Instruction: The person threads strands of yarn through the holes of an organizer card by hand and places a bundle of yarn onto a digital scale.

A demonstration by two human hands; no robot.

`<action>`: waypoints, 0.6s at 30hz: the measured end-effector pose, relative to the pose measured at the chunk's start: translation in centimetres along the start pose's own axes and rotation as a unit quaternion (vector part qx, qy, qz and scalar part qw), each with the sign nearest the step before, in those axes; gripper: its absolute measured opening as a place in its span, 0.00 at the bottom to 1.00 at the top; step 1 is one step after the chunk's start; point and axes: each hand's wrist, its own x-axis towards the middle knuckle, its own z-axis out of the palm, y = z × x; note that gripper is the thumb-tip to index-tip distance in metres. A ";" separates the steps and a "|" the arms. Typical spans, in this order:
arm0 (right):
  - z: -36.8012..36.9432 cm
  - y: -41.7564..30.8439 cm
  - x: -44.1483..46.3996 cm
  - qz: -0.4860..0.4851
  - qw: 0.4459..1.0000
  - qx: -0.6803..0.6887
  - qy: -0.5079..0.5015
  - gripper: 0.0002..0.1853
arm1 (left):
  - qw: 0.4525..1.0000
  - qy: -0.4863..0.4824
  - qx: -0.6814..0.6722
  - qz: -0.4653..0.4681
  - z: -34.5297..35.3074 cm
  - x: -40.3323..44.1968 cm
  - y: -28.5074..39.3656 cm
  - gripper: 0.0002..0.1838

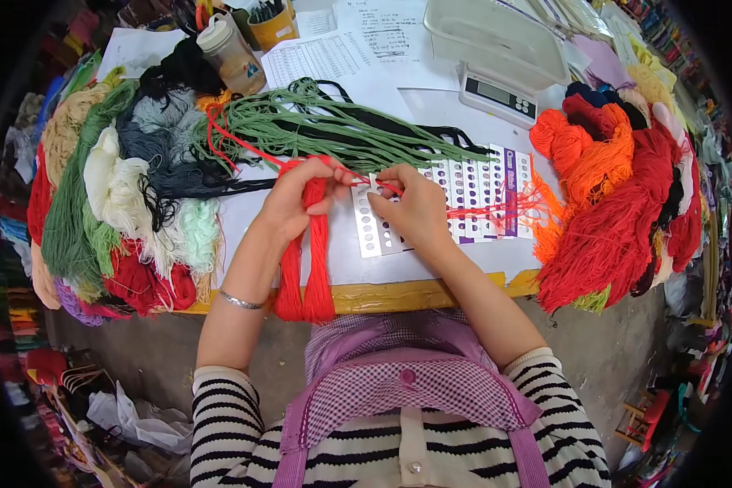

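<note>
My left hand (297, 195) has its fingers curled in a pinch on red thread at the top of a red skein (317, 281). The skein hangs in two lengths over the table's front edge. My right hand (415, 207) is closed on red strands near the top of a white card with punched holes (368, 232). The strands run between both hands across the card's top; whether they pass through a hole is hidden by the fingers. More punched cards (484, 183) lie to the right, crossed by loose red threads (496, 211).
Green skeins (333, 122) lie behind my hands. Heaps of coloured yarn stand at left (106, 179) and right (610, 203). At the back are a lidded jar (232, 57), printed sheets (317, 61) and a digital scale (496, 98) bearing a clear tray (496, 41). Yellow tape (390, 297) lines the front edge.
</note>
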 end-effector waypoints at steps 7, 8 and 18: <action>0.1 -0.2 -0.1 -0.020 0.998 -0.050 0.033 0.22 | 0.927 -0.022 0.359 -0.108 2.5 1.6 -1.2 0.11; 0.0 -0.1 -0.1 -0.018 0.998 -0.050 0.035 0.22 | 0.923 -0.034 0.382 -0.018 1.8 1.4 -0.8 0.11; -0.6 -0.1 0.4 0.014 0.999 -0.008 -0.039 0.29 | 0.972 0.206 -0.069 0.092 -18.0 -4.6 9.8 0.07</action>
